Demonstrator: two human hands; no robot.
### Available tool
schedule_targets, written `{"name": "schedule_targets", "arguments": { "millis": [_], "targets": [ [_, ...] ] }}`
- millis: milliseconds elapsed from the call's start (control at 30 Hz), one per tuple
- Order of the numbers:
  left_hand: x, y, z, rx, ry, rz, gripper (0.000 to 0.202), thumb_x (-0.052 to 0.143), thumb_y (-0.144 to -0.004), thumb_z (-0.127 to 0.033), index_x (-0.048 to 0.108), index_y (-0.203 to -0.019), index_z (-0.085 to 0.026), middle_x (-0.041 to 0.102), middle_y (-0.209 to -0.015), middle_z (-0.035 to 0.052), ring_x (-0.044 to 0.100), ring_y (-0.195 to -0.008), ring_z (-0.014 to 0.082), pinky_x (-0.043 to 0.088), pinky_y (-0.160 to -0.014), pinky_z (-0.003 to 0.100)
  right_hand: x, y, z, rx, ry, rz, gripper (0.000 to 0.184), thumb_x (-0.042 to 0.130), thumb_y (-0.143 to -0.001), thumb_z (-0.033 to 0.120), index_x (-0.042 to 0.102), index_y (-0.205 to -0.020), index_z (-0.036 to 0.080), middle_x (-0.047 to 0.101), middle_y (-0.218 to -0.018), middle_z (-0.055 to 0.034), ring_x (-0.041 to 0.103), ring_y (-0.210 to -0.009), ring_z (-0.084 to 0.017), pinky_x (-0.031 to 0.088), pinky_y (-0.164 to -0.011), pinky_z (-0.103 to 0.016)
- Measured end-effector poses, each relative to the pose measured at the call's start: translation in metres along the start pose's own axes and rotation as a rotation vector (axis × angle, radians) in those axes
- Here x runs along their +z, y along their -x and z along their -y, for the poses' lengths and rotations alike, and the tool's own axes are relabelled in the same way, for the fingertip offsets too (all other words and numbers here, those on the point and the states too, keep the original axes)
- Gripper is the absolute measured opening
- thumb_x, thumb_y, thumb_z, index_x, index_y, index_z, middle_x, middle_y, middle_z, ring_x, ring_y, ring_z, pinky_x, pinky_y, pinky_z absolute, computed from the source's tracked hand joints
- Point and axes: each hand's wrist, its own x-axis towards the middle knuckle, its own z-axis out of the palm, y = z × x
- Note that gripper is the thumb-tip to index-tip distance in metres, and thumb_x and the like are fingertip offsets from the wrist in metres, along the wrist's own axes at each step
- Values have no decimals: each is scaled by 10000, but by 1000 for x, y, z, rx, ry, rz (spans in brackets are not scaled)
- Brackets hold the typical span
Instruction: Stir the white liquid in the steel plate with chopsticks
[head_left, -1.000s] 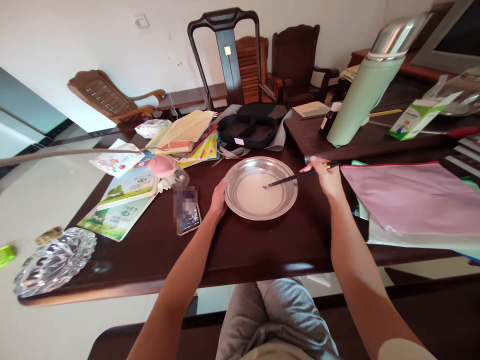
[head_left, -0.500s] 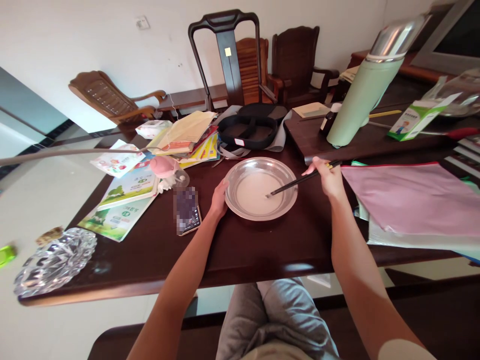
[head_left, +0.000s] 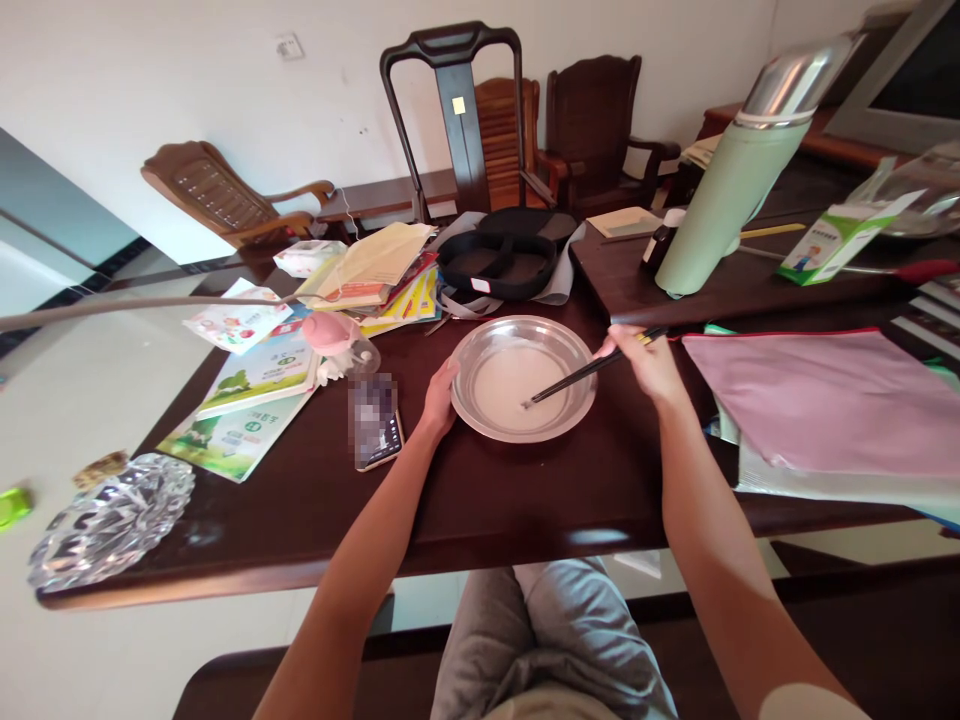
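Observation:
A round, shallow metal basin [head_left: 525, 436] rests on the dark wooden table in front of me, with a whitish liquid [head_left: 499, 378] in it. My left hand [head_left: 440, 395] grips the basin's left rim, thumb near the top edge; the fingers beneath are mostly hidden. In my right hand [head_left: 649, 362] is a pair of black chopsticks [head_left: 576, 378], slanting down to the left over the basin's right rim. Their tips dip into the liquid near the middle. A phone [head_left: 379, 425] lies left of the basin, its screen blurred out.
Left of the phone lie a pink-topped bottle [head_left: 330, 335], booklets [head_left: 247, 390] and a cut-glass dish [head_left: 120, 520]. Behind the basin sits a black divided case [head_left: 495, 265]. On the right are a pink zip folder [head_left: 825, 400], a green thermos [head_left: 731, 190] and a small carton [head_left: 832, 240].
My right hand has shifted slightly left, and the chopstick tips have moved a little left and down within the liquid. The left hand keeps its place on the rim.

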Motion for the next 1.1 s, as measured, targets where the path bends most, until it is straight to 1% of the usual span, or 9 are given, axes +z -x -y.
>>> {"name": "schedule_targets", "arguments": {
  "millis": [100, 267, 333, 533, 633, 700, 767, 967, 1100],
  "targets": [
    [1, 0, 0, -2, 4, 0, 474, 841, -691, -426, 811, -1089, -170, 835, -1094, 97, 734, -1157, 366, 584, -984, 429, 10, 2, 3, -31, 28, 141, 530, 726, -832, 775, 759, -676, 269, 800, -750, -46, 781, -810, -271, 597, -878, -419],
    [2, 1, 0, -20, 19, -17, 426, 821, -713, -400, 811, -1073, -173, 836, -1074, 99, 736, -1158, 369, 587, -991, 439, -4, -3, -6, -62, 44, -144, 537, 686, -884, 746, 722, -630, 273, 765, -676, -29, 755, -748, -249, 582, -897, -418],
    [2, 1, -1, -21, 19, -15, 422, 825, -709, -394, 810, -1071, -178, 837, -1071, 96, 737, -1155, 368, 585, -994, 440, -8, -3, -7, -47, 30, -182, 576, 666, -882, 769, 688, -582, 278, 725, -601, -22, 726, -668, -239, 584, -868, -420],
    [0, 1, -1, -17, 4, -1, 473, 836, -705, -431, 799, -1101, -174, 832, -1098, 98, 722, -1193, 365, 567, -1026, 441, 11, 3, 5, -31, 54, 121, 561, 708, -822, 805, 750, -668, 267, 805, -752, -42, 777, -812, -267, 596, -872, -407],
    [0, 1, -1, -14, -6, 5, 490, 837, -695, -443, 798, -1106, -179, 832, -1100, 92, 728, -1174, 361, 565, -1022, 437, 6, 1, 2, -54, 77, -4, 552, 709, -826, 798, 752, -677, 269, 811, -770, -38, 772, -822, -263, 592, -907, -416],
    [0, 1, 0, -14, -1, 2, 483, 839, -681, -438, 799, -1091, -185, 834, -1086, 87, 734, -1154, 360, 567, -1013, 437, -2, -1, -2, -39, 55, -139, 565, 691, -842, 797, 724, -631, 274, 778, -687, -32, 754, -750, -254, 593, -902, -428],
    [0, 1, 0, -14, 2, -5, 461, 837, -678, -427, 801, -1072, -189, 835, -1077, 87, 732, -1158, 361, 567, -1009, 435, -7, -2, -4, -24, 24, -183, 585, 679, -849, 800, 690, -581, 280, 736, -610, -29, 733, -685, -252, 598, -878, -437],
    [1, 1, -1, -20, 0, -4, 486, 837, -691, -431, 792, -1100, -172, 829, -1079, 101, 724, -1179, 370, 561, -1024, 448, 8, 3, 7, -25, 68, 108, 548, 705, -826, 802, 743, -663, 280, 812, -764, -43, 786, -847, -288, 605, -894, -433],
    [1, 1, -1, -28, 4, -4, 479, 836, -685, -427, 790, -1088, -173, 829, -1071, 99, 722, -1184, 371, 561, -1032, 456, 0, -1, 1, -43, 83, -75, 548, 696, -831, 802, 726, -648, 287, 804, -744, -36, 770, -802, -276, 599, -918, -442]
  ]
}}
